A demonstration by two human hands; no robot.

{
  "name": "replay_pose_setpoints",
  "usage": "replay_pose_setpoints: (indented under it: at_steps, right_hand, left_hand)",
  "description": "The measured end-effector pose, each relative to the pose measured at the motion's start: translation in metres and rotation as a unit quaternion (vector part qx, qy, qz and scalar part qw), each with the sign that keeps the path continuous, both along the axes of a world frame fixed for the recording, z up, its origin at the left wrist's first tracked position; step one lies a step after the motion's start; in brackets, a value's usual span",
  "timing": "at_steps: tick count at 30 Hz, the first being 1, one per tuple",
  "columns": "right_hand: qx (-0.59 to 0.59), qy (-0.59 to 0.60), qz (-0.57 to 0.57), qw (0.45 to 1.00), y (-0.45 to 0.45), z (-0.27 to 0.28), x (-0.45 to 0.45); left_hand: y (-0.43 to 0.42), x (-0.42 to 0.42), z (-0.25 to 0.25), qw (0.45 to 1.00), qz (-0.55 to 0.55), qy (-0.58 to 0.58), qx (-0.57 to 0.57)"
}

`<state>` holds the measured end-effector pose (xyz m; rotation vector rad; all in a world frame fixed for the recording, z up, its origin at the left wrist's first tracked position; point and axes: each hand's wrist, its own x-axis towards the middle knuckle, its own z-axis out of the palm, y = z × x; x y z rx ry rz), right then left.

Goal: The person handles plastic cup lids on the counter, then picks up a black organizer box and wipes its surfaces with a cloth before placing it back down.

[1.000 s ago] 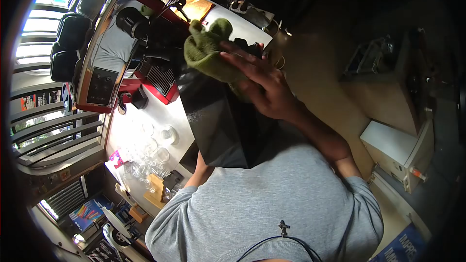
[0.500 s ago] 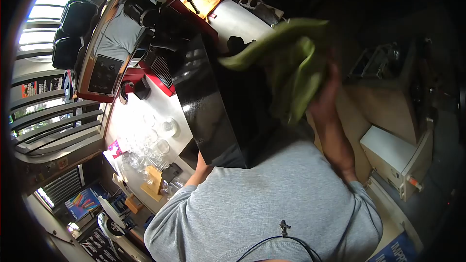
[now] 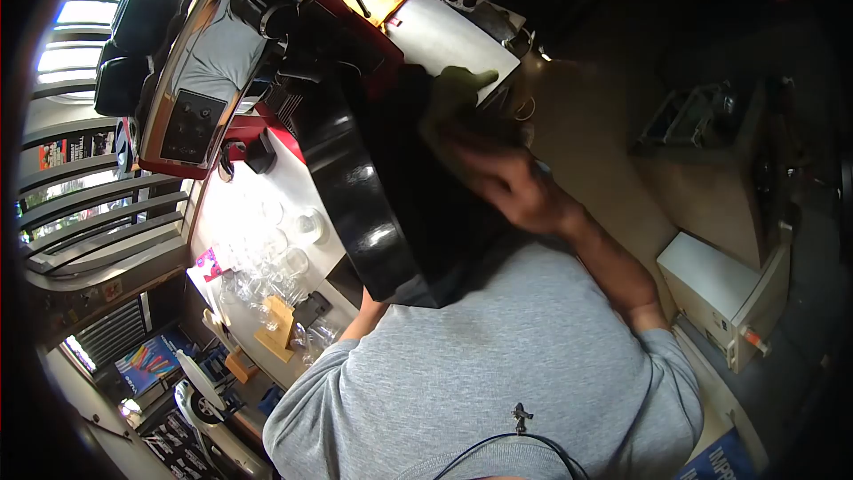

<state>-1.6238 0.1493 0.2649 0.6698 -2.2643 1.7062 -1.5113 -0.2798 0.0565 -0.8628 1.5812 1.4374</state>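
Note:
A glossy black box-like object (image 3: 355, 187) stands tilted in front of my chest, its lower corner against the grey shirt. On its right side, my right hand (image 3: 515, 182) has its fingers closed on a green cloth (image 3: 449, 98), blurred by motion. The cloth lies at the box's dark upper part. Of my left arm only the forearm shows, at the box's lower left edge; my left hand is hidden behind the box.
At the left is a red and chrome coffee machine (image 3: 191, 124). Many clear glasses (image 3: 267, 280) and a wooden block (image 3: 277, 329) stand on the white counter (image 3: 244, 213). A white box-shaped unit (image 3: 711, 276) is at the right, below a cabinet (image 3: 697, 196).
The green cloth first swung right, away from the box, and opened out. My right hand has now brought it back left to the box. The box has tilted a little.

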Motion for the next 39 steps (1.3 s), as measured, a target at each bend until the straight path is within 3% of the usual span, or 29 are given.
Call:
replay_pose_setpoints:
  at_steps: [3,6,9,12,15,21,24,27,30,34,36,39]
  right_hand:
    - [0.022,-0.127,0.126,0.984,0.015,0.019,0.023]
    - [0.001,-0.133,0.074,0.988,0.012,0.008,0.015]
    - [-0.019,-0.143,-0.049,0.988,0.004,0.004,-0.022]
    - [-0.171,-0.218,-0.122,0.953,0.001,-0.009,-0.054]
    - [-0.033,-0.116,-0.095,0.988,-0.002,-0.011,-0.016]
    - [-0.081,-0.31,0.131,0.938,0.04,-0.013,0.061]
    - [-0.169,-0.309,0.157,0.923,0.074,-0.027,0.07]
    - [-0.366,-0.221,0.016,0.904,0.09,-0.044,0.071]
    - [-0.432,-0.249,-0.345,0.795,0.098,-0.052,0.064]
    - [-0.341,-0.27,-0.212,0.875,0.125,-0.036,0.048]
    - [-0.202,-0.25,-0.156,0.934,0.128,-0.015,0.038]
    - [-0.066,-0.28,-0.064,0.956,0.152,-0.005,0.037]
  left_hand:
    - [-0.005,0.006,0.001,1.0,0.008,-0.006,-0.003]
    - [-0.007,0.012,0.002,1.0,0.013,-0.009,-0.005]
    - [-0.001,0.011,0.001,1.0,0.017,-0.005,0.004]
    - [0.007,0.014,0.0,0.999,0.029,0.001,0.013]
    - [0.014,0.017,-0.001,0.999,0.042,-0.001,0.022]
    - [0.053,-0.004,0.005,0.995,0.059,0.03,0.073]
    - [0.129,-0.074,0.015,0.967,0.099,0.122,0.203]
    - [0.215,-0.152,0.036,0.882,0.182,0.228,0.371]
    - [0.262,-0.192,0.06,0.824,0.241,0.292,0.422]
    - [0.272,-0.209,0.094,0.82,0.278,0.306,0.395]
    - [0.27,-0.204,0.132,0.849,0.287,0.234,0.377]
    - [0.282,-0.203,0.134,0.833,0.252,0.321,0.374]
